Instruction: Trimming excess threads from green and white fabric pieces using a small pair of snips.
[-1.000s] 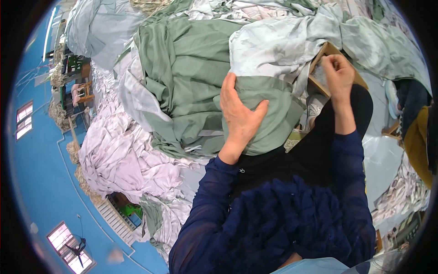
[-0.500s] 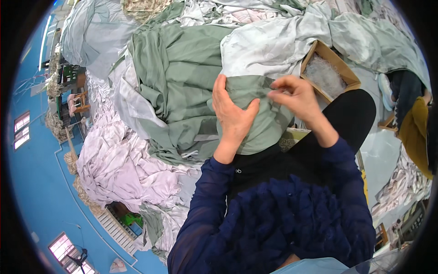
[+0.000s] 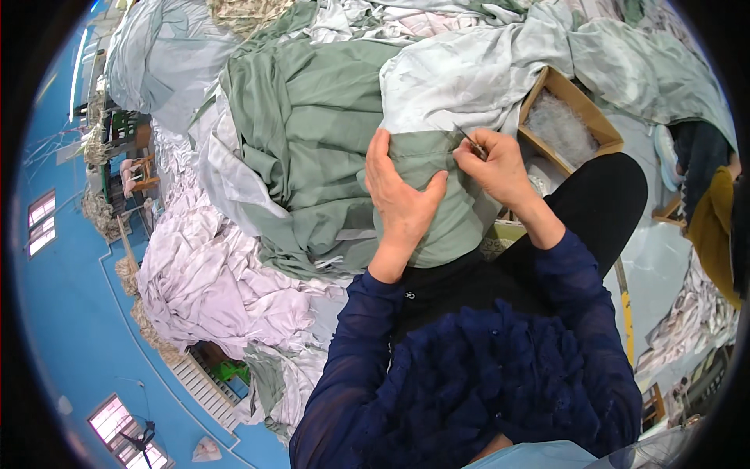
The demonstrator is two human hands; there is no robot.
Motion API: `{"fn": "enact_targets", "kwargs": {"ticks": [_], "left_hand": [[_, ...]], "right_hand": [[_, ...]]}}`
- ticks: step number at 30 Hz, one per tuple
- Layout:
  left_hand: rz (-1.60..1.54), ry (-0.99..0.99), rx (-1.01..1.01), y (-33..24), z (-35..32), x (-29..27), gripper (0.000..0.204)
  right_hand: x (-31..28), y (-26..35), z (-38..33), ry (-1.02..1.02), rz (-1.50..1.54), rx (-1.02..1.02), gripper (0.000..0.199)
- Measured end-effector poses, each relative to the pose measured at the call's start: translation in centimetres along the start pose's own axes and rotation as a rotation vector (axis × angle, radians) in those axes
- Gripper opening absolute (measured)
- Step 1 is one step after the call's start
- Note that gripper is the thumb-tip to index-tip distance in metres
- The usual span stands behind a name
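Note:
Green cloth (image 3: 426,227) with a stitched seam is spread over my lap. Its upper edge lies against a white cloth (image 3: 437,82). My left hand (image 3: 402,195) rests on the green cloth, fingers stretched up and thumb spread apart. In my right hand (image 3: 500,168), thumb and fingers pinch a small dark pointed metal tool (image 3: 473,146), which looks like thread snips. The tip points up and left, close to the cloth's top right edge. Most of the tool is covered by my fingers.
Beside my right knee stands a cardboard box (image 3: 609,139) of pale thread fluff (image 3: 558,129). Draped green fabric (image 3: 328,117) and a pale lilac heap (image 3: 211,273) lie to the left. A mustard garment (image 3: 712,234) and another person's dark-clothed leg (image 3: 691,160) are at far right.
My right hand has come down and slightly left, toward the cloth's edge, and the pointed tool now shows in its fingers. My left hand has barely moved.

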State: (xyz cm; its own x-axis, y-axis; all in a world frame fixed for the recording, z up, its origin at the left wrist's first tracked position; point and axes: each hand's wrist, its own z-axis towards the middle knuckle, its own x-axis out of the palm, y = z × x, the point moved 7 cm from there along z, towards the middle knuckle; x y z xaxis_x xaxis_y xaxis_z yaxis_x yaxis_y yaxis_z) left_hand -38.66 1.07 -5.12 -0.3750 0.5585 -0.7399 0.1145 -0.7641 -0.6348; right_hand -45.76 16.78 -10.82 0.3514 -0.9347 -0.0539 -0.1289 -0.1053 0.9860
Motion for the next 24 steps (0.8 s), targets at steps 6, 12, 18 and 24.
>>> {"fn": "enact_targets", "kwargs": {"ticks": [6,12,18,24], "left_hand": [[-0.006,0.01,-0.009,-0.1,0.1,0.0,0.097],[-0.059,0.022,-0.019,0.1,0.1,0.1,0.095],[-0.105,-0.005,-0.018,-0.4,0.0,-0.8,0.091],[-0.857,-0.272,-0.183,3.1,-1.5,-1.4,0.061]], "right_hand": [[-8.4,-0.3,0.7,-0.429,-0.573,-0.22,0.013],[-19.5,-4.0,0.2,-0.756,-0.872,-0.038,0.032],[-12.5,-4.4,2.6,-0.37,-0.008,-0.1,0.033],[-1.5,0.4,0.0,-0.036,-0.058,-0.182,0.032]]}}
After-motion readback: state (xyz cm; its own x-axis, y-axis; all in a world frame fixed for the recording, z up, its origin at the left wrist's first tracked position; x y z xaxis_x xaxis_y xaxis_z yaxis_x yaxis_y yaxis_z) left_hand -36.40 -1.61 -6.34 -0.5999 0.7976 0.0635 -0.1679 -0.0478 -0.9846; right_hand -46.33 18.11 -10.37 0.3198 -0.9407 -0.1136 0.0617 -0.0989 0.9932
